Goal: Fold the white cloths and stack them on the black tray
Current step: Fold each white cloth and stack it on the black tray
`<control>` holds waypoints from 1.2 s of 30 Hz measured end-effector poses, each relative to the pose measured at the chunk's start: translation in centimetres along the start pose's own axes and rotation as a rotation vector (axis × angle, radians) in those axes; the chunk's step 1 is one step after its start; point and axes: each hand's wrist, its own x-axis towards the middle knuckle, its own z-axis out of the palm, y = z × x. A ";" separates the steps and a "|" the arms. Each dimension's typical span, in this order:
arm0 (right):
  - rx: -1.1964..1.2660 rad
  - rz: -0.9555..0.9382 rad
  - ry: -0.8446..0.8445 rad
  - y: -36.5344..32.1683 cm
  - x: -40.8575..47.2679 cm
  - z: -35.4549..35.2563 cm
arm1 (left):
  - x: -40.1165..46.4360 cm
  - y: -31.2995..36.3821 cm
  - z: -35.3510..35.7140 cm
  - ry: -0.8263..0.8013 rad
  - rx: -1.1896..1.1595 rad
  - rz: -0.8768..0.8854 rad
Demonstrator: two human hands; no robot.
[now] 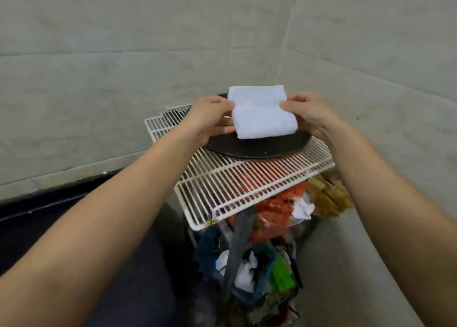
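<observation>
Beneath the black tray (267,150) lies a white wire rack (249,185), and under that rack sits a heap of mixed clutter (262,265). Just above the tray a folded white cloth (262,115) is held at its two side edges: the left hand (210,119) pinches one, the right hand (309,112) the other, fingers curled onto the fabric. Judging by this, folding looks done and setting down remains; whether other cloths already lie beneath it cannot be told. No readable writing shows.
</observation>
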 end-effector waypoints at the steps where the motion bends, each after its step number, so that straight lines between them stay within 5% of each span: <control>1: -0.042 -0.007 -0.030 -0.3 2.7 -0.3 | 1.8 0.4 0.6 0.053 -0.003 -0.004; 6: -0.176 -0.023 -0.148 -0.5 13.0 -1.0 | 9.4 0.7 2.9 0.245 -0.026 -0.094; 13: -0.225 0.044 -0.322 4.2 16.8 -1.4 | 12.4 -2.5 3.6 0.361 0.055 -0.233; 22: -0.212 -0.038 -0.267 3.6 16.9 -1.4 | 11.7 -3.2 2.9 0.438 0.166 -0.233; 27: -0.385 -0.326 -0.120 -0.1 14.2 0.1 | 7.4 -2.0 0.4 0.515 0.196 -0.165; 32: -0.455 -0.566 -0.276 -2.1 5.3 8.5 | -3.1 -2.6 -4.6 0.619 0.268 -0.061; 36: -0.483 -0.723 -0.525 -1.2 -5.5 18.3 | -16.0 -5.2 -10.3 0.804 0.556 -0.078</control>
